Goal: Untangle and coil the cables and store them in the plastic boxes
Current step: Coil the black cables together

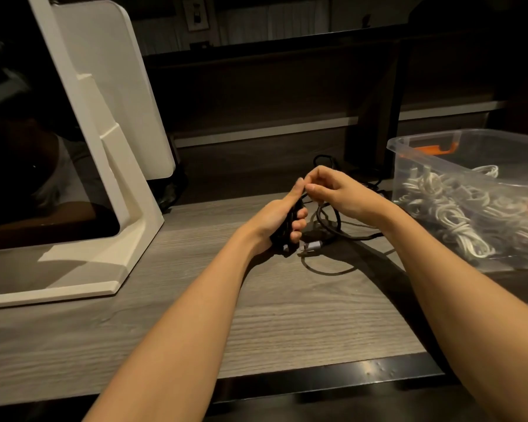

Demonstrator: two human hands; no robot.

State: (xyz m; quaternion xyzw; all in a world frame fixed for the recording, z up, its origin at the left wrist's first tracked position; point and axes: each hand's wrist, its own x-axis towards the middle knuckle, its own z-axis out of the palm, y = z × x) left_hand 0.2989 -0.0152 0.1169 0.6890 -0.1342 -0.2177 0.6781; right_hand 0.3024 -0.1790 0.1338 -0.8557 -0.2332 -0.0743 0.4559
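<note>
Head view: far left of the fingers stands a white stand (110, 166) with a dark screen, on the grey wood-grain desk (287, 324). The left hand (279, 222) has its fingers curled tight around a coiled bundle of black cable (287, 239), thumb pointing up. Just right of those fingers, the cable's loose loops and a grey plug (313, 246) lie on the desk. The right hand (336, 193) pinches a strand between thumb and forefinger beside the left thumb tip. Well right sits a clear plastic box (424, 153) holding coiled white cables (457, 214).
</note>
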